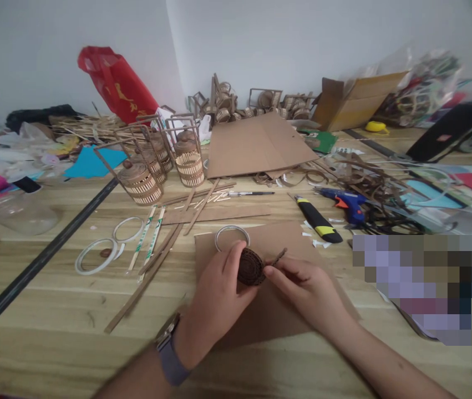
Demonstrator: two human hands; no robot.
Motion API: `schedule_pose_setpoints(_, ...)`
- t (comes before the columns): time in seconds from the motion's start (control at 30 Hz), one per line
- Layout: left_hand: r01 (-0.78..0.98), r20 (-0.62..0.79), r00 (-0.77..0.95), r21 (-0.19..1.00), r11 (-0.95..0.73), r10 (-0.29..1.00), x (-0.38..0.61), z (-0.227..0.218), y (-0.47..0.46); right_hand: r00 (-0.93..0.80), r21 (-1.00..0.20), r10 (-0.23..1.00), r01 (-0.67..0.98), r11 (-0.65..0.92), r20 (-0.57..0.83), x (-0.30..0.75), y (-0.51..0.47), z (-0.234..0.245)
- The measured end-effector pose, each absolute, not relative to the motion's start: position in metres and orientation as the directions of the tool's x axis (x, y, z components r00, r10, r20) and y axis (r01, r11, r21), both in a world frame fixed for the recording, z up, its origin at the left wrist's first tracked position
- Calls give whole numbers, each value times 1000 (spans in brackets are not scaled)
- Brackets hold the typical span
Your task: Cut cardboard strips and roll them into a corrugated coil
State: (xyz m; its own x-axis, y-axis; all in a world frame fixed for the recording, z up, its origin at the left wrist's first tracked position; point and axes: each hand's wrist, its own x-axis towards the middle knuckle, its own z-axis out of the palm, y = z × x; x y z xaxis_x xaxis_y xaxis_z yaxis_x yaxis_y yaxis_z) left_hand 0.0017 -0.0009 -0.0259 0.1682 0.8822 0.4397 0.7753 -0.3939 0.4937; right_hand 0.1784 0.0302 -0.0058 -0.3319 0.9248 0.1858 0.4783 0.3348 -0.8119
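Note:
A dark brown coil of corrugated cardboard strip (250, 267) is held above a flat cardboard sheet (269, 327). My left hand (219, 291) grips the coil by its side, fingers curled around its edge. With thumb and forefinger pinched, my right hand (302, 285) holds the strip's loose end, which sticks up past the fingertips. Just behind the coil, a roll of white tape (232, 228) lies on the sheet. To the right rest a black and yellow utility knife (318, 219) and a blue glue gun (346, 202).
Several small lidded baskets with tall handles (140, 183) stand at the back left. Thin brown strips (136, 299) and two tape rings (94, 256) lie left of the sheet. A larger cardboard piece (256, 144) and a carton (356, 102) are farther back. A pixelated area covers the right.

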Motion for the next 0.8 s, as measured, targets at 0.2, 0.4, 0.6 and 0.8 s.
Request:
schedule_pose_setpoints(0.2, 759, 446, 260, 454, -467, 856, 2, -22, -3, -334, -825, 936, 495, 273, 109, 182, 30, -7)
schedule_pose_setpoints(0.4, 773, 354, 393, 372, -513, 849, 4, -17, -4, -449, -802, 889, 495, 334, 93, 181, 30, -9)
schedule_pose_setpoints(0.6, 767, 378, 352, 408, -496, 856, 10, -16, -7, -465, -772, 868, 481, 415, 176, 179, 30, -7)
schedule_pose_setpoints(0.8, 743, 414, 232, 509, -436, 880, 6, -19, -2, -480, -750, 835, 439, 495, 271, 180, 27, -13)
